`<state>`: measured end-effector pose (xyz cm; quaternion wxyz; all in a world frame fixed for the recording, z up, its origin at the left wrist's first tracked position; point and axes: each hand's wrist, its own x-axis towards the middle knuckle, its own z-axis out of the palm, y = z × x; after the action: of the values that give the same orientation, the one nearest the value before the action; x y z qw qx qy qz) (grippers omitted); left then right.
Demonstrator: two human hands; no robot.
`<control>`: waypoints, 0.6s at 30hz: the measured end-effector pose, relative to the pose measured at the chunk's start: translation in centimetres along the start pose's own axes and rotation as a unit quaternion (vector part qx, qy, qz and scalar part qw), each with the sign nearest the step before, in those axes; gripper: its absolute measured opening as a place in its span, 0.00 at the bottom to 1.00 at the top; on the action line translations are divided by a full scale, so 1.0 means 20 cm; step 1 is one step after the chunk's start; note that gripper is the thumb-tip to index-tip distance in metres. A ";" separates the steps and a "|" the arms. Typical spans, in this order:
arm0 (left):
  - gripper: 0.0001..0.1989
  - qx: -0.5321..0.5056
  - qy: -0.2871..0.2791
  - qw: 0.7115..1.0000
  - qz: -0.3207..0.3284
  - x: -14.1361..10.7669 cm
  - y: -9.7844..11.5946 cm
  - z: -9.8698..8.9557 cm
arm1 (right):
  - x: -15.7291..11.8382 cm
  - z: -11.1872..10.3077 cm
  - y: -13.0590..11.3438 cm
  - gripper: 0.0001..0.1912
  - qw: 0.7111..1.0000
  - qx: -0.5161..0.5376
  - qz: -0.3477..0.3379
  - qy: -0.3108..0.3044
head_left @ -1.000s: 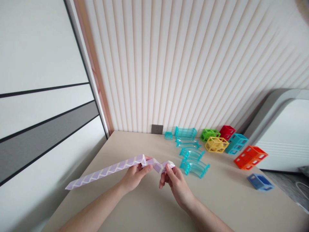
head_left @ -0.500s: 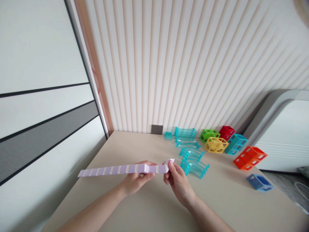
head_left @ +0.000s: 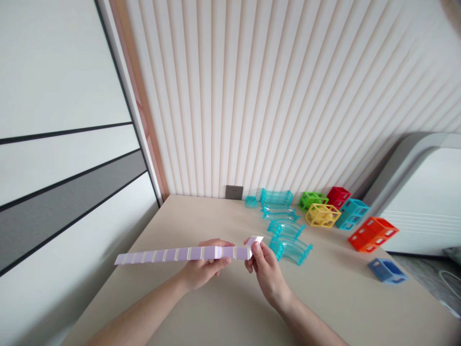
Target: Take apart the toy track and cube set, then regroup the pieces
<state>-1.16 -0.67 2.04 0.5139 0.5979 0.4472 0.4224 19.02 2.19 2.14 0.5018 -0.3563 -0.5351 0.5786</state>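
Observation:
A long strip of lilac and white segments [head_left: 165, 254] stretches sideways above the table, nearly straight. My left hand [head_left: 203, 266] is closed around it right of its middle, thumb in front and fingers behind. At the right end the last segment is bent upward, and my right hand [head_left: 264, 264] pinches it between thumb and fingers. The strip's left end hangs free near the table's left edge.
Clear teal track pieces [head_left: 291, 250] lie in a column right of centre on the beige table [head_left: 180, 216]. Open-frame blocks, among them yellow [head_left: 322, 215], orange [head_left: 372, 234] and blue [head_left: 387, 271], stand at the right. A ribbed wall with a socket [head_left: 234, 192] rises behind.
The strip's bent right end has tilted further to the right under my right hand. My left hand has kept its hold almost in place.

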 end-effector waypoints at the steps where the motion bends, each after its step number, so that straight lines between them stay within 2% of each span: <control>1: 0.23 -0.013 0.005 1.000 -0.009 0.00 -0.01 0.00 | 0.00 0.00 0.00 0.30 1.000 -0.010 -0.016 0.006; 4: 0.23 -0.044 0.017 0.998 -0.029 0.00 -0.04 0.01 | -0.01 0.00 0.00 0.28 0.998 -0.033 -0.053 0.018; 10: 0.23 -0.063 0.029 0.997 -0.019 0.01 -0.03 0.02 | -0.02 0.00 -0.01 0.25 0.998 -0.022 -0.059 0.024; 14: 0.23 -0.073 0.048 0.996 -0.013 0.02 -0.03 0.02 | -0.02 0.00 -0.03 0.29 0.999 0.004 -0.025 -0.019; 18: 0.24 -0.067 0.034 0.997 -0.015 0.03 -0.03 0.02 | -0.02 0.01 -0.03 0.28 0.997 0.012 0.018 -0.074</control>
<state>-0.69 -0.16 1.52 0.5434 0.5405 0.4441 0.4641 19.04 1.77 2.80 0.4546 -0.3164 -0.5571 0.6188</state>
